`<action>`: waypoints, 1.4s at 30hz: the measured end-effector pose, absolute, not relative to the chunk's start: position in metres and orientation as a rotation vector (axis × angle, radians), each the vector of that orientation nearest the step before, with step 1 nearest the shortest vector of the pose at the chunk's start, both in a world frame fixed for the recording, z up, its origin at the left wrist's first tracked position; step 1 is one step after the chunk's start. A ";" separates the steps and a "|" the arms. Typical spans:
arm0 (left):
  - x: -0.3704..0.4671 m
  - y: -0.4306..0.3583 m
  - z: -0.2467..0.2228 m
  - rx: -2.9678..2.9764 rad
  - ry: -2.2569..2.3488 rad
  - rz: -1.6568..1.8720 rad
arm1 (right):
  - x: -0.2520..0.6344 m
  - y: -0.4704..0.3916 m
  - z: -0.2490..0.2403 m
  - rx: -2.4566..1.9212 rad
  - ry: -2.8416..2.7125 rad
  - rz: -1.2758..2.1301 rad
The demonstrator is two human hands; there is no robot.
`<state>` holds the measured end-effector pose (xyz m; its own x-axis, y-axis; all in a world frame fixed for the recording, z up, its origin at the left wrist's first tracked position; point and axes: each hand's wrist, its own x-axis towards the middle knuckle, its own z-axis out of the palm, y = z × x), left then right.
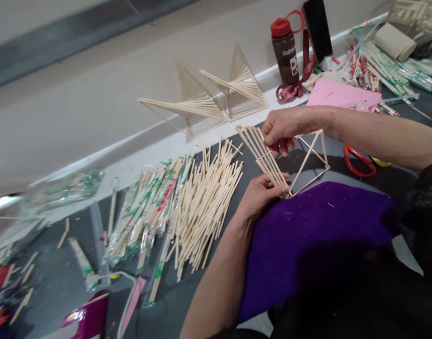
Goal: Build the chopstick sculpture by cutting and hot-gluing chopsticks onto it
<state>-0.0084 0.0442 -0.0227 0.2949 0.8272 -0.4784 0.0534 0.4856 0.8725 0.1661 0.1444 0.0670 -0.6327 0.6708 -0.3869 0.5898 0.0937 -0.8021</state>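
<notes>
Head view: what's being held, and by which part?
The stick frame: the left grip pinches its lower corner; the right grip touches the slatted side's upper edge, hold unclear.

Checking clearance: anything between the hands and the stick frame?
Nothing visible. The left hand grips the frame at its lower corner; the right hand is at its upper edge. The loose sticks lie off to one side.
</notes>
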 end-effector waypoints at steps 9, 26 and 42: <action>-0.008 0.044 -0.023 0.945 1.180 0.644 | 0.165 0.144 0.067 -1.345 -2.236 1.594; -0.008 0.043 -0.023 0.955 1.165 0.649 | 0.167 0.139 0.072 -1.352 -2.271 1.539; -0.009 0.045 -0.024 0.959 1.153 0.642 | 0.167 0.143 0.065 -1.342 -2.220 1.545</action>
